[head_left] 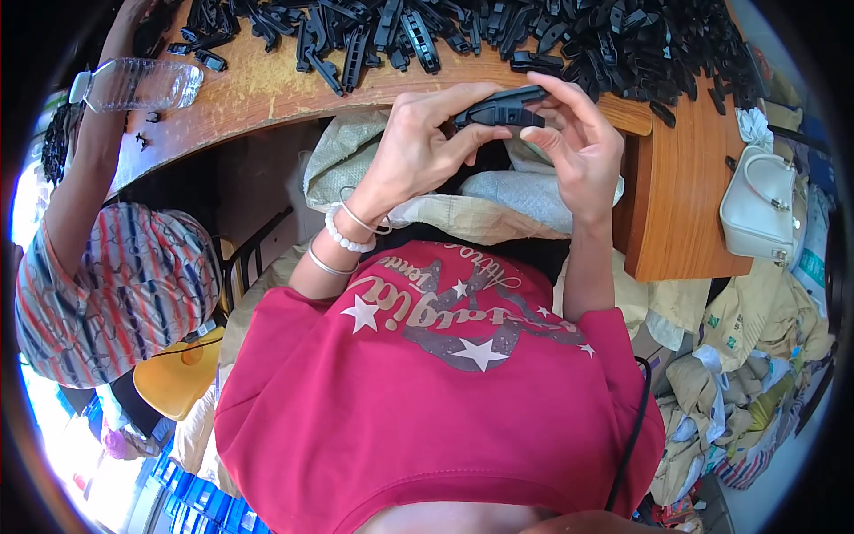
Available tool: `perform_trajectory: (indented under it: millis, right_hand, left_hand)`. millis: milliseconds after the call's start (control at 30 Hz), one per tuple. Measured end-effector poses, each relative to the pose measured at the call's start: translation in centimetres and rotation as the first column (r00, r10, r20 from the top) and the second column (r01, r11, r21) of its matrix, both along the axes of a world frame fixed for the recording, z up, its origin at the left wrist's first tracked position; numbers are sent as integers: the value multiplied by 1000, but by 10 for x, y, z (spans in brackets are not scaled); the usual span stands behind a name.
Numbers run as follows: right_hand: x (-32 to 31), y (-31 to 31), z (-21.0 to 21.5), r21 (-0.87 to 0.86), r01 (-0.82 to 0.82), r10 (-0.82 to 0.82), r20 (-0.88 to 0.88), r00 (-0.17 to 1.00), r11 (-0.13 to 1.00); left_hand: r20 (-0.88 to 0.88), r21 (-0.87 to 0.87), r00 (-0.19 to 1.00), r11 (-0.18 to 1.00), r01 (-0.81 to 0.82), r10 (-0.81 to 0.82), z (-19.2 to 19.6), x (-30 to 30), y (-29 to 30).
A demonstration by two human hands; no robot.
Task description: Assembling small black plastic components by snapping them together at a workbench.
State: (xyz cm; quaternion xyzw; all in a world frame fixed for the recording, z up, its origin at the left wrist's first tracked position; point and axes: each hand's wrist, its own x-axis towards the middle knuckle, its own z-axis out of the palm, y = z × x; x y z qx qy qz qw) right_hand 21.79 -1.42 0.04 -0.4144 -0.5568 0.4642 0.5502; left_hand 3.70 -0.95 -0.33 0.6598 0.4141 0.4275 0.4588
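Both my hands hold one black plastic clip part [503, 109] just in front of the wooden table's edge [267, 93]. My left hand [422, 142] grips its left end between thumb and fingers; bracelets circle that wrist. My right hand [574, 142] pinches its right end, fingers curled over the top. A large heap of similar black plastic parts [498, 36] covers the table beyond my hands. An open woven sack [498, 200] lies in my lap below the part.
A person in a striped shirt [116, 285] sits at my left, arm reaching up to the table. A clear plastic bottle [138, 84] lies on the table's left. A white handbag [761, 209] rests at the right, with piled sacks [756, 374] below.
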Motion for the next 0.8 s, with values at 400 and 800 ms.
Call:
perform_trajectory:
  millis: [400,800]
  right_hand:
    - [20,16,-15,-32,-251,246,358,901,967]
    - [29,70,-19,365,-158,-287,883,370,917]
  left_hand:
    - [30,-307,997,949,77,-71,-17,-14,-6]
    - [-639,612,449,767,-193,624,-29,-10,53]
